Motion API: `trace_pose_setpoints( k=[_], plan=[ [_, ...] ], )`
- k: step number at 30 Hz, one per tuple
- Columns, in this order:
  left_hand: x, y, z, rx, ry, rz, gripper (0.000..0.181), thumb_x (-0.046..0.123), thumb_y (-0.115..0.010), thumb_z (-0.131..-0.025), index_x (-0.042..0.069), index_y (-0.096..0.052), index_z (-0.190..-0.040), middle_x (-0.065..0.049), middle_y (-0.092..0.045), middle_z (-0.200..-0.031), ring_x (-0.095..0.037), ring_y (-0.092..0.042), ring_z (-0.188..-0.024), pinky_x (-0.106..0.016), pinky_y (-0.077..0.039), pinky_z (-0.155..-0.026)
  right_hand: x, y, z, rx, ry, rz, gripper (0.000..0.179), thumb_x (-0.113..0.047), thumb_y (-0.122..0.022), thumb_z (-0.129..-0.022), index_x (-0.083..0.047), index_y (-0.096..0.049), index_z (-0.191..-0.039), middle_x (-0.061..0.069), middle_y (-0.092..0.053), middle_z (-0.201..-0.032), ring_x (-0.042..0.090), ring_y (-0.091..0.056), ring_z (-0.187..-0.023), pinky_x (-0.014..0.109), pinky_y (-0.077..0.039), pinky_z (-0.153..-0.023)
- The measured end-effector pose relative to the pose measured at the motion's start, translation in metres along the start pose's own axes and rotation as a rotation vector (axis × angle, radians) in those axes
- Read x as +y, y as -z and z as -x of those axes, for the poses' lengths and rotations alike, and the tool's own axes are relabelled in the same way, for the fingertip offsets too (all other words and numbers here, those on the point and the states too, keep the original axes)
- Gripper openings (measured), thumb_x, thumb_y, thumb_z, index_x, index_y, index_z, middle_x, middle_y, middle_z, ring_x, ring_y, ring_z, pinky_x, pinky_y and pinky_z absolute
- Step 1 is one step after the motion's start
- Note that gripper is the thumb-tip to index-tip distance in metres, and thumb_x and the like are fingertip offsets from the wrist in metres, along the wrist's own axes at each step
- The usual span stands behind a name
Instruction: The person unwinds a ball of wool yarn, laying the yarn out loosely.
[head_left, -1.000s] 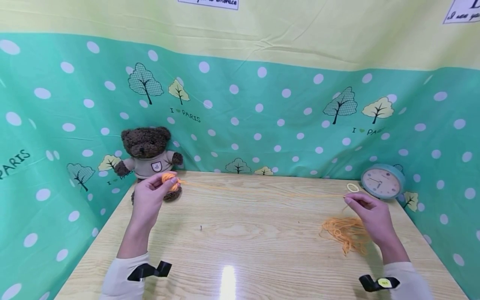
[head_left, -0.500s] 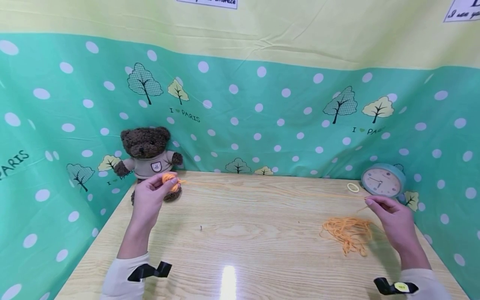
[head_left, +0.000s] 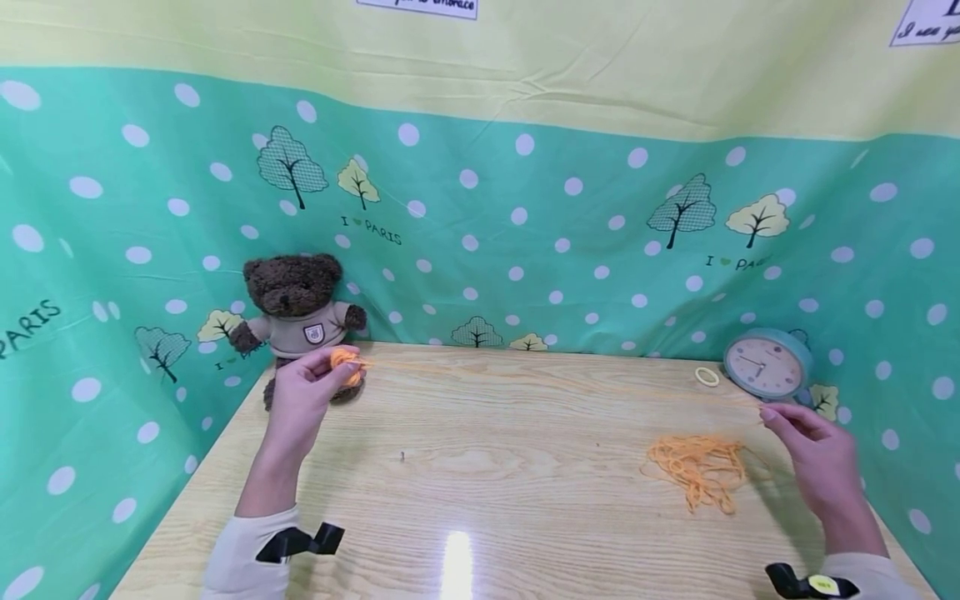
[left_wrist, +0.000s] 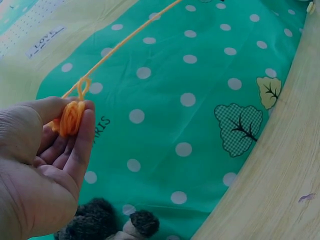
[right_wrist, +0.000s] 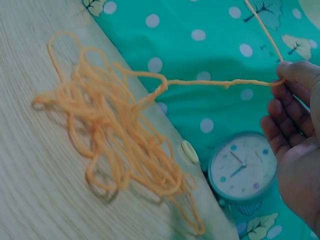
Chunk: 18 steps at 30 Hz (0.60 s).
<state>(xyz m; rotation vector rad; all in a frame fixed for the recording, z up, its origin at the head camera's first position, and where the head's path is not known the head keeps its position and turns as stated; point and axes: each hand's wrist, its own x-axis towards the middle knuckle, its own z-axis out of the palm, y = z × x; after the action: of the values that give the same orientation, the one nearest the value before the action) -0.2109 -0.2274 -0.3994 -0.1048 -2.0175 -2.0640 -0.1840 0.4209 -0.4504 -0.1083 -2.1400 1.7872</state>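
My left hand (head_left: 300, 396) pinches a small wound bundle of orange yarn (left_wrist: 72, 118) between thumb and fingers, in front of the teddy bear. A small loop sticks up from the bundle's top in the left wrist view. From there a single taut strand (left_wrist: 122, 43) runs across to my right hand (head_left: 817, 450), which pinches it between thumb and forefinger at the far right. Below the right hand, a loose tangled heap of orange yarn (right_wrist: 120, 125) lies on the table. In the right wrist view a strand (right_wrist: 215, 82) leads from that heap up to the right fingertips.
A brown teddy bear (head_left: 292, 287) in a grey shirt sits at the back left. At the back right stand a blue round alarm clock (head_left: 765, 364) and a pale ring (head_left: 707, 377) beside it. Polka-dot cloth (head_left: 517, 217) walls surround the wooden table (head_left: 480, 458).
My right hand has moved right and slightly toward me, drawing the strand out longer. The left hand has stayed almost in place with the bundle.
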Motion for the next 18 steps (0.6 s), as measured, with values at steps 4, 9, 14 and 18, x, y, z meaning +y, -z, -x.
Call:
trace_pose_setpoints(
  k=[4,9,14,18],
  plan=[
    [-0.001,0.000,0.000,-0.063,-0.004,-0.011,0.028,0.010,-0.073,-0.097,-0.006,-0.069,-0.120,0.010,-0.077,-0.098,-0.003,-0.073,-0.092,-0.018,-0.061,-0.081,0.003,0.006,-0.001,0.037,-0.029,-0.018,0.013,-0.012,-0.071,-0.099,-0.010,-0.079,-0.109,-0.020,-0.075,-0.089,-0.006,-0.065,-0.083,0.006,-0.051,-0.071],
    [-0.001,-0.001,0.001,-0.081,0.005,-0.042,0.032,0.011,-0.075,-0.096,-0.008,-0.068,-0.120,0.009,-0.076,-0.098,-0.004,-0.074,-0.090,-0.018,-0.061,-0.082,0.007,0.012,-0.002,0.078,-0.081,0.026,0.012,-0.016,-0.072,-0.098,-0.016,-0.080,-0.107,-0.020,-0.074,-0.085,-0.006,-0.063,-0.083,0.007,-0.049,-0.069],
    [0.000,-0.001,0.002,-0.104,0.010,-0.076,0.027,0.016,-0.074,-0.097,-0.001,-0.071,-0.119,0.010,-0.077,-0.100,-0.005,-0.074,-0.093,-0.018,-0.060,-0.083,0.011,0.018,-0.002,0.109,-0.135,0.030,0.013,-0.021,-0.074,-0.097,-0.018,-0.080,-0.109,-0.023,-0.073,-0.085,-0.006,-0.061,-0.084,0.006,-0.047,-0.068],
    [0.001,0.000,0.002,-0.121,0.011,-0.085,0.030,0.017,-0.072,-0.099,-0.002,-0.070,-0.121,0.012,-0.077,-0.101,-0.003,-0.073,-0.095,-0.017,-0.060,-0.083,0.014,0.025,-0.003,0.148,-0.193,0.000,0.018,-0.025,-0.076,-0.095,-0.017,-0.080,-0.110,-0.022,-0.073,-0.083,-0.007,-0.060,-0.084,0.006,-0.045,-0.068]
  ],
)
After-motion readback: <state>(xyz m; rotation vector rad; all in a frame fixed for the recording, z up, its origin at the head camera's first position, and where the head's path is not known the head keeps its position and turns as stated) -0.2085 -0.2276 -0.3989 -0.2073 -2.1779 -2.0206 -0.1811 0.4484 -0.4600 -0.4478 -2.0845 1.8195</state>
